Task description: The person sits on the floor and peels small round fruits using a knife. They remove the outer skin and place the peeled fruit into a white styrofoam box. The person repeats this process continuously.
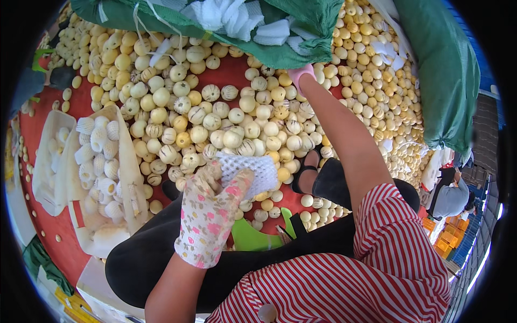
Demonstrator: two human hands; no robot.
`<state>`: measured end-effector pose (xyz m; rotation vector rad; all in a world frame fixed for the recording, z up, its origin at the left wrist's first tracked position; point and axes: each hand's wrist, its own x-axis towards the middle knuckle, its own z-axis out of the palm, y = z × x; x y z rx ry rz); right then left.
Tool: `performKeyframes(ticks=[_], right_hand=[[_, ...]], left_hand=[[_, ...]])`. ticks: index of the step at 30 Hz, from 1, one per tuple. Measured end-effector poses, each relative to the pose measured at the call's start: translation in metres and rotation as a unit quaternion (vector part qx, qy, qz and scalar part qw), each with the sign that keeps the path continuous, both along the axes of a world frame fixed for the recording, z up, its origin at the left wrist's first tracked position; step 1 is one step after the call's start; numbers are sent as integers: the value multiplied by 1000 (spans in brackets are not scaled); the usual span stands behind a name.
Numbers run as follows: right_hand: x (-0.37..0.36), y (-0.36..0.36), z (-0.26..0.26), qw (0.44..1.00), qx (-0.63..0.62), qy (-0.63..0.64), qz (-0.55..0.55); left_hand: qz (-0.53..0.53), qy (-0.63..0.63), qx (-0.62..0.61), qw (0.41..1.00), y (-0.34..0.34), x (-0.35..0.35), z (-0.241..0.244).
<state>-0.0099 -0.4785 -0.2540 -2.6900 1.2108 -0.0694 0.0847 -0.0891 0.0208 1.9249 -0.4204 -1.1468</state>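
Observation:
My left hand [214, 208], in a floral glove, holds a white foam net sleeve [260, 174] between thumb and fingers; whether anything is inside I cannot tell. Below and around it lies a pile of cream-yellow pepino melons [232, 139], many with purple stripes. My right hand [303, 76], in a pink glove, reaches forward to the lower edge of a green woven sack [282, 60]. Its fingers are mostly hidden there. Flattened white foam sleeves [272, 33] lie in the sack's opening.
At left, a long whitish crate [139, 194] holds melons in foam nets, beside another pale crate [38, 177]. A full green sack [448, 80] stands at right. Red cloth [52, 242] covers the ground. A person [448, 198] is at far right, near orange crates [450, 238]; another is partly visible at far left.

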Motion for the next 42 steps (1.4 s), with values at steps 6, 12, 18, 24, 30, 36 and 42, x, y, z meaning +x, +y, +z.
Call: performKeyframes(ticks=[6, 12, 18, 24, 30, 36, 42], right_hand=[[24, 34, -20, 977, 62, -80, -189], [37, 37, -20, 977, 36, -58, -203], [38, 33, -21, 980, 32, -53, -190], [34, 25, -16, 985, 80, -33, -152], [23, 19, -8, 950, 286, -20, -125], [6, 52, 1, 822, 508, -150, -209], [-25, 115, 41, 706, 608, -315, -182]], left_hand=[[23, 121, 4, 992, -15, 9, 23], [83, 168, -18, 982, -18, 4, 20], [-6, 104, -18, 994, -19, 11, 19], [-61, 2, -63, 996, -15, 5, 14], [20, 213, 0, 977, -24, 8, 29], [56, 97, -49, 993, -16, -2, 3], [69, 62, -36, 995, -9, 4, -5]])
